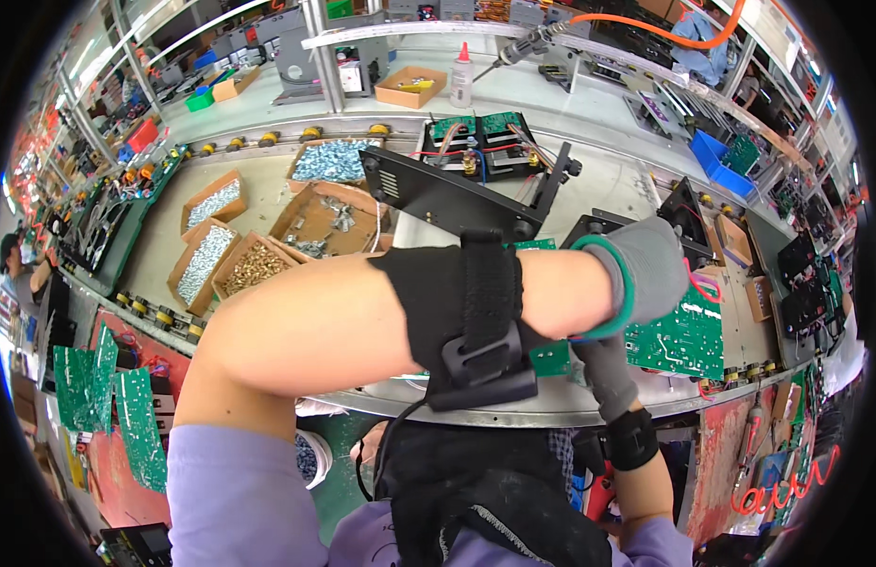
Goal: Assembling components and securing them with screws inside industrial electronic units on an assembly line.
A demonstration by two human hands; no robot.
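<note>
My left fingers are near a pink wire and the green board, my right fingers too, but I can't tell if either grips anything

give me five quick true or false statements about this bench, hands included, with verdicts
1. The left hand is gloved. True.
2. The right hand is bare. False: the right hand is gloved too.
3. The circuit board to the right of the right hand is red. False: it is green.
4. The red-capped bottle lies on its side. False: it stands upright.
5. The cardboard box left of the black panel holds loose metal parts. True.
</note>
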